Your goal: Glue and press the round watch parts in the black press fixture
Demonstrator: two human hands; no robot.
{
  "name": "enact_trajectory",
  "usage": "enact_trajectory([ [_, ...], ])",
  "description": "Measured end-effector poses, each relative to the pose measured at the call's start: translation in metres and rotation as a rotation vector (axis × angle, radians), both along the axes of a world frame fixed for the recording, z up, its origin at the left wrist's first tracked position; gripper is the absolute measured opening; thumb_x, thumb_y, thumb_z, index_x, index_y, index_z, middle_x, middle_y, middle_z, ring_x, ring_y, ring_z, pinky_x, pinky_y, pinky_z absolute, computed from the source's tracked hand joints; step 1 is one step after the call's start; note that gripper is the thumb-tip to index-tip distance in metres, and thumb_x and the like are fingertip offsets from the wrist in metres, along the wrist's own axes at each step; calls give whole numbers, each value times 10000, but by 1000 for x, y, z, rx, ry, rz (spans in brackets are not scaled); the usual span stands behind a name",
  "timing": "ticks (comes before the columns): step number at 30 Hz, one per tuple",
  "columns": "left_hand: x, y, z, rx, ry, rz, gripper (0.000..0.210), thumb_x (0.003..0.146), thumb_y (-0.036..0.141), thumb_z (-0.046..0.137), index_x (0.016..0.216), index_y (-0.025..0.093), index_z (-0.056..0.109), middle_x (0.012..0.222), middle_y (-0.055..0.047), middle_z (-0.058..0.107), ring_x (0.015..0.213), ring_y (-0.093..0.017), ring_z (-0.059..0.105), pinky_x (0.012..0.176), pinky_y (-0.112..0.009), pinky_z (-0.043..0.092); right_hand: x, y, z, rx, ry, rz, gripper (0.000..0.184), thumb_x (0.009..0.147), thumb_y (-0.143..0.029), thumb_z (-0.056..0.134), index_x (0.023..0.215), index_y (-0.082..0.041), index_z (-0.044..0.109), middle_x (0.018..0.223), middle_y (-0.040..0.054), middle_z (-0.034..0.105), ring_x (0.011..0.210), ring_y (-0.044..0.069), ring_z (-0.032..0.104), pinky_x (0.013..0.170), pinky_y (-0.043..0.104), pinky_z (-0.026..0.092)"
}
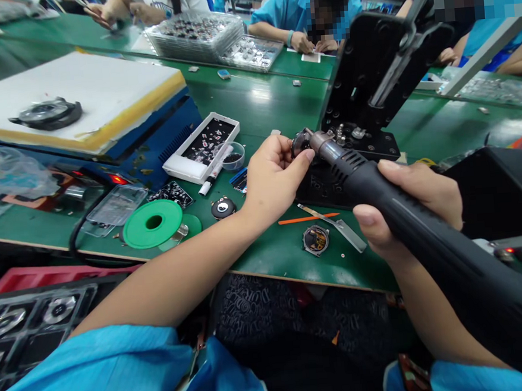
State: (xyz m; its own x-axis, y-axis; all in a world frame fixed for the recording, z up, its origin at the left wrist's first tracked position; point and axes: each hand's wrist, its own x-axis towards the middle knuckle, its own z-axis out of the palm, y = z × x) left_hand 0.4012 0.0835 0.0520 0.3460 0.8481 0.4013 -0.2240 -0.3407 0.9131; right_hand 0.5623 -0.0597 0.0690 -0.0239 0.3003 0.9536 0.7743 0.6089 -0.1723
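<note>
My right hand (pixel 415 199) is closed around the black handle of a hot air gun (pixel 391 201). Its metal nozzle points up and left, right at a small round dark watch part (pixel 301 145). That part is pinched between the thumb and fingers of my left hand (pixel 274 174), which cover some of it. Below my hands, an open watch case (pixel 316 240) with its inner parts showing lies on the green table (pixel 265 252). Beside it are an orange stick (pixel 308 218) and a flat metal tool (pixel 341 228).
A black press fixture (pixel 364 81) stands just behind the nozzle. At left are a blue box with a white top (pixel 102 93), a white parts tray (pixel 204 146), a green spool (pixel 153 224) and a round black part (pixel 223 207). Co-workers sit across the table.
</note>
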Motion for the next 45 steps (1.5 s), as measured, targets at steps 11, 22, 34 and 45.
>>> enact_trajectory([
  [11, 0, -1, -1, -14, -4, -2, 337, 945, 262, 898, 839, 216, 581, 778, 17, 554, 700, -128, 490, 636, -265, 411, 0, 5, 2, 82, -48, -90, 659, 904, -467, 917, 1510, -281, 738, 1095, 15, 780, 785, 176, 681, 569, 320, 606],
  [22, 0, 0, -1, -36, -17, -26, 291, 954, 202, 871, 856, 211, 597, 782, 16, 563, 706, -129, 496, 643, -262, 416, 4, 1, -2, 58, -33, -167, 701, 901, -608, 921, 1500, -300, 730, 1023, 29, 730, 735, 179, 629, 586, 352, 562],
  [34, 3, 2, 3, -88, -59, 16, 252, 945, 111, 793, 847, 203, 580, 797, 23, 525, 706, -106, 497, 659, -239, 424, -5, 3, 4, 106, 70, -185, 610, 912, -624, 890, 1344, -198, 826, 1055, 50, 800, 852, 198, 733, 737, 378, 637],
  [45, 2, 4, 10, -164, -94, -24, 240, 951, 84, 728, 915, 221, 534, 834, 26, 604, 648, -95, 601, 621, -227, 513, -8, -6, 6, 32, 94, -229, 549, 978, -625, 852, 1378, -251, 815, 1122, 74, 789, 1011, 256, 758, 856, 441, 684],
])
